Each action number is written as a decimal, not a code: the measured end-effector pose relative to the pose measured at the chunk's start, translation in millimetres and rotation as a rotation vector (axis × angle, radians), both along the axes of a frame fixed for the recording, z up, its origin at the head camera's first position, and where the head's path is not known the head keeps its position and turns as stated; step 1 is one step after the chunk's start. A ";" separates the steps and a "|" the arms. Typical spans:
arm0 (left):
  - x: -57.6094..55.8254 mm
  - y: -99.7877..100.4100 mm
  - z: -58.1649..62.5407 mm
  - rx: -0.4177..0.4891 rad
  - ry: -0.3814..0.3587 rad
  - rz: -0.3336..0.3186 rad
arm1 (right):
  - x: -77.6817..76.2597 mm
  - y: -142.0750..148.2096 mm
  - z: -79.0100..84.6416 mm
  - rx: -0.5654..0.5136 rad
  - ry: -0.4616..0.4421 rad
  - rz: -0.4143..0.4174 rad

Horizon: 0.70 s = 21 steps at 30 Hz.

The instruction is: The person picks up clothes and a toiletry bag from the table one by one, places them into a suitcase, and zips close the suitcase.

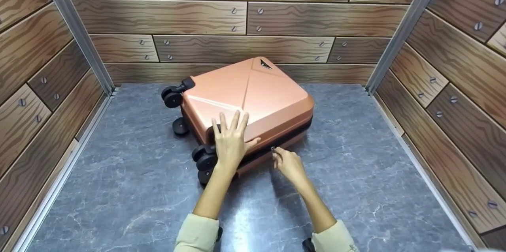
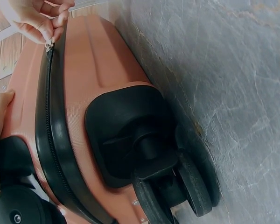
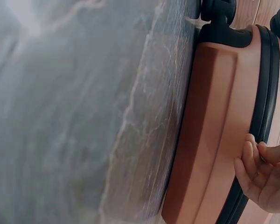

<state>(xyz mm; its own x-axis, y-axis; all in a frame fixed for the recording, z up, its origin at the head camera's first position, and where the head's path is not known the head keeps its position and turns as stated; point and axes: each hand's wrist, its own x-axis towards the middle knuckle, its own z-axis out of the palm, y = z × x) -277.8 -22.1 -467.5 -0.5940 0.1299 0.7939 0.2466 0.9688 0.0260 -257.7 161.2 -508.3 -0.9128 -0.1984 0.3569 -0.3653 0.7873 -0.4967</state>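
Note:
A rose-gold hard-shell suitcase point(image 1: 272, 98) lies flat on the floor, its black wheels point(image 1: 172, 97) toward the left. Along its near side runs a black zipper point(image 2: 47, 116). My left hand point(image 1: 230, 141) rests on the top near the front left corner, fingers spread and straight. With thumb and fingertips my right hand point(image 1: 290, 165) pinches the metal zipper pull point(image 2: 49, 45) about midway along the near side. In the right wrist view the right hand point(image 3: 270, 177) covers the pull. The zipper looks closed in the left wrist view.
Grey marbled flooring point(image 1: 118, 189) surrounds the suitcase. Wood-patterned panels point(image 1: 197, 17) wall the back and both sides, with metal strips point(image 1: 407, 31) at the corners. A dark triangular logo point(image 1: 265, 64) marks the suitcase's far corner.

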 end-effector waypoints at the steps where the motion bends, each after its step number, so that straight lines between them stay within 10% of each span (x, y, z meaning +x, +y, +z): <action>1: 0.0 0.3 0.2 -0.001 0.001 0.000 | 0.2 -0.3 0.5 0.000 -0.003 0.003; 21: 1.3 0.7 1.2 0.001 -0.010 0.006 | 5.2 -9.2 2.5 0.044 0.017 0.056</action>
